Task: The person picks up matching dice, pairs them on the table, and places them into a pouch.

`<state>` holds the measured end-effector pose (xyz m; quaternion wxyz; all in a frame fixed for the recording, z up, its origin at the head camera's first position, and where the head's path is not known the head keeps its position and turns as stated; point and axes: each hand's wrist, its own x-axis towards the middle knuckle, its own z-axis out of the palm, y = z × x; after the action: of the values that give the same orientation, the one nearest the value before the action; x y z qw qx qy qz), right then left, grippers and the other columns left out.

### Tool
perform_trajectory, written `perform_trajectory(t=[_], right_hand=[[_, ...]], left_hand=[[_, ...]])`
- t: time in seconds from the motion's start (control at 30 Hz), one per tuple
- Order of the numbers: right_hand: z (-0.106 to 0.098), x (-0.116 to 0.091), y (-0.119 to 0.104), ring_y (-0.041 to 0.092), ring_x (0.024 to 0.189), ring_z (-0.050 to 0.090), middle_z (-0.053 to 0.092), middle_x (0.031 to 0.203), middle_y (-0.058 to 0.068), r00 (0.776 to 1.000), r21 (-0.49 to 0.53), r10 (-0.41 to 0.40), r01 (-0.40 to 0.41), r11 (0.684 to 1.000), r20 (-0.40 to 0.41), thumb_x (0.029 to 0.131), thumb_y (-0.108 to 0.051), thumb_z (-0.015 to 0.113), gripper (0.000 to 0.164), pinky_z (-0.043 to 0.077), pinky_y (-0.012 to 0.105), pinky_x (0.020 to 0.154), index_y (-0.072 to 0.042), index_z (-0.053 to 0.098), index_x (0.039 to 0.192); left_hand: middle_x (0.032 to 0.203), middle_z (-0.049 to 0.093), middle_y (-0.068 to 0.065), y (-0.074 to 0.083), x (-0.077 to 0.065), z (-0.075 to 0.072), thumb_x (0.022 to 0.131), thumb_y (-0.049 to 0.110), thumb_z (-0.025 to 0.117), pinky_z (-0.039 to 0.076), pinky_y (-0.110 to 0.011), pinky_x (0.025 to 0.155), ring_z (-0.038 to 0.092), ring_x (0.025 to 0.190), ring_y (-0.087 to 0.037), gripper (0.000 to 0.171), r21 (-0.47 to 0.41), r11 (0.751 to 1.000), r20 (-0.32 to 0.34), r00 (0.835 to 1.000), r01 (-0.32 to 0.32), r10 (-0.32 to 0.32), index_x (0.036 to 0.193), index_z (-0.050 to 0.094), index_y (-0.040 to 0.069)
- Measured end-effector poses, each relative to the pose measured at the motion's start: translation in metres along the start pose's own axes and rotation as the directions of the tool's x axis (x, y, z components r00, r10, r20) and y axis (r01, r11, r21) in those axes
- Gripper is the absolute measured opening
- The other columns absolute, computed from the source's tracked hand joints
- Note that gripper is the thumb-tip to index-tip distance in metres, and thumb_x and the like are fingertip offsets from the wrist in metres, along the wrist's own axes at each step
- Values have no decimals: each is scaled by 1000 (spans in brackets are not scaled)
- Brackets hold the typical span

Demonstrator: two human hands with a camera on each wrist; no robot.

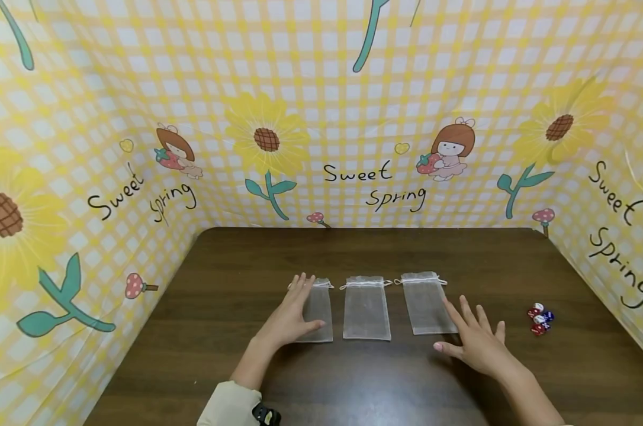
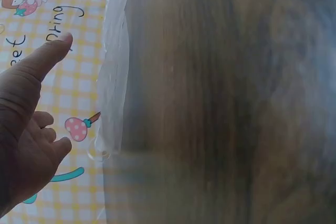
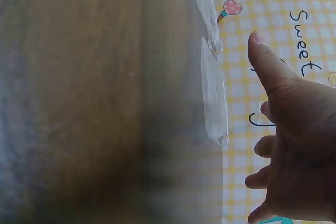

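Three sheer white drawstring pouches lie flat in a row on the dark wood table, their corded tops toward the far side. My left hand (image 1: 288, 319) is over the left pouch (image 1: 320, 316) and covers its left part, thumb spread out. Beside it lies the middle pouch (image 1: 366, 313), which neither hand covers. My right hand (image 1: 480, 344) has its fingers spread, its index fingertip right at the side edge of the right pouch (image 1: 427, 307). Both wrist views show a hand (image 2: 31, 124) with extended thumb and nothing gripped; pouches appear edge-on there.
Several small shiny wrapped pieces (image 1: 539, 319) in red, blue and white, like candies, sit clustered on the table's right side. A yellow checked cloth (image 1: 300, 59) with sunflowers and "Sweet Spring" lettering walls the table (image 1: 375, 384) at the back and sides.
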<state>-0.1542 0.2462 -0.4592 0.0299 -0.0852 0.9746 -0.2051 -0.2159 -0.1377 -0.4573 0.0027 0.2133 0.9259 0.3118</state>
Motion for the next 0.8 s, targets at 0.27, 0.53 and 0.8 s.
perform_trajectory(t=[0.27,0.53,0.8], right_hand=[[1,-8,1,59,127,5,7,148,29,1000,10,14,-14,1000,1,77,-59,61,93,-3,79,84,-18,18,148],[-3,-13,-1,58,127,5,6,149,28,999,3,28,-28,1000,-14,77,-58,62,93,-3,79,85,-18,17,148],[-3,-17,1,58,127,6,8,148,28,999,-10,35,-35,999,-17,77,-58,62,93,-1,79,84,-18,17,148]], left_hand=[[149,14,-23,-6,6,9,77,23,76,16,-49,108,7,138,-35,92,-42,999,26,999,-20,21,146,19,2],[147,19,-26,-14,9,12,81,23,72,15,-47,109,9,137,-37,84,28,1000,64,998,-11,9,144,23,-3],[145,23,-27,-18,5,16,81,23,71,17,-48,108,12,136,-39,77,32,999,94,996,6,-9,140,31,-6]])
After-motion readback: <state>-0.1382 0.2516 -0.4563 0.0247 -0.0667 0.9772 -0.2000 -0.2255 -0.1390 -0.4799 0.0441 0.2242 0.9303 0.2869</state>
